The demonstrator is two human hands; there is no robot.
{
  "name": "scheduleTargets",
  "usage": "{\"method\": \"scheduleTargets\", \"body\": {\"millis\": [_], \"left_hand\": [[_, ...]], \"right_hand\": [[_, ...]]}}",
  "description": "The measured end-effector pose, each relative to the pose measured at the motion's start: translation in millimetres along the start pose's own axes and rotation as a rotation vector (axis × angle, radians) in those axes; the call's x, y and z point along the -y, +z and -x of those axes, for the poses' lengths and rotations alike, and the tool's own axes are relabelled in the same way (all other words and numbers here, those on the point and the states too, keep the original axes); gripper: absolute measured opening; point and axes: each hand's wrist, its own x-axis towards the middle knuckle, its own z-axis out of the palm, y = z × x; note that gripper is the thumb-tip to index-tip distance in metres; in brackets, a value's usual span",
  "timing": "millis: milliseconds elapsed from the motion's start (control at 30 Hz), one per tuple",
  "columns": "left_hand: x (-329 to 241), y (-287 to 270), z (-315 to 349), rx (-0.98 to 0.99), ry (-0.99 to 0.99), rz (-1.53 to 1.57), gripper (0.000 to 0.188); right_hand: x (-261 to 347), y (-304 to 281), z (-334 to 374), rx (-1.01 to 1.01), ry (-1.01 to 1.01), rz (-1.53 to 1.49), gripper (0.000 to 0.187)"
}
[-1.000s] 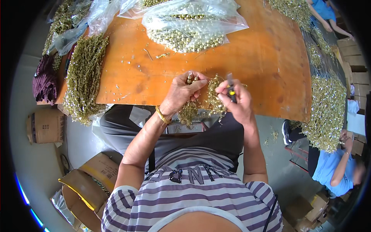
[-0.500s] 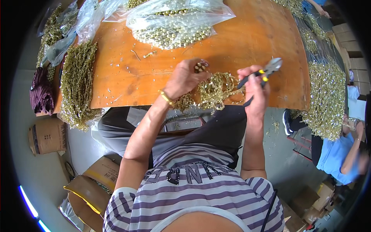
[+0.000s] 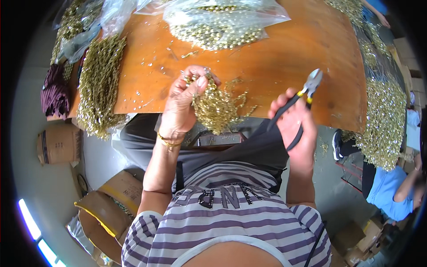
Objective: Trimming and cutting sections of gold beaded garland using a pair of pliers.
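Left hand (image 3: 184,104): raised over the near edge of the desk, fingers curled and pinching the top of a tangled bunch of gold bead strands (image 3: 216,107); a gold bracelet sits on the wrist.
Bunch of gold bead strands: hangs from the left hand, its lower end dangling past the desk edge above the lap.
Right hand (image 3: 297,127): to the right and slightly nearer, closed round the black handles of a pair of cutters (image 3: 299,103); it touches nothing else.
Cutters: metal tip points up and away, well apart from the bunch; whether the blades are parted is too small to tell.
Desk (image 3: 284,58): orange-brown wood, scattered with small gold bits.
Far side: a clear plastic bag of gold beads (image 3: 220,24) lies on the desk.
Left side: a long heap of gold strands (image 3: 98,84) droops over the desk's left edge, with a dark purple bundle (image 3: 54,91) beside it.
Right side: more gold strands (image 3: 382,120) hang down; another person in a blue top (image 3: 389,189) sits lower right.
Risk, slipping: the pinch holds only the top of the bunch, so loose strands could likely slide out and drop to the floor.
Risk, cutting: if the cutters close near the gripping fingers, they could nip skin or cut the wrong strand in the tangle.
Risk, scatter: snipped bits may fly off the desk.
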Motion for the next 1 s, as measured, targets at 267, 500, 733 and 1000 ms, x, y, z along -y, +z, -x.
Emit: {"method": "scheduleTargets", "body": {"millis": [267,500,733,1000], "left_hand": [[-9,-32,64,0.201,0.039,0.771,0.022],[-31,-41,96,-0.215,-0.065,-0.527,0.019],[-3,-42,91,-0.317,-0.060,-0.311,0.011],[5,-36,93,-0.324,-0.042,-0.218,0.013]], "right_hand": [[-40,-34,59,0.073,0.558,0.477,0.029],[-58,-39,93,0.409,0.493,1.123,0.042],[-64,0,52,0.303,0.036,1.261,0.044],[-94,23,18,0.485,-0.442,1.428,0.047]]}}
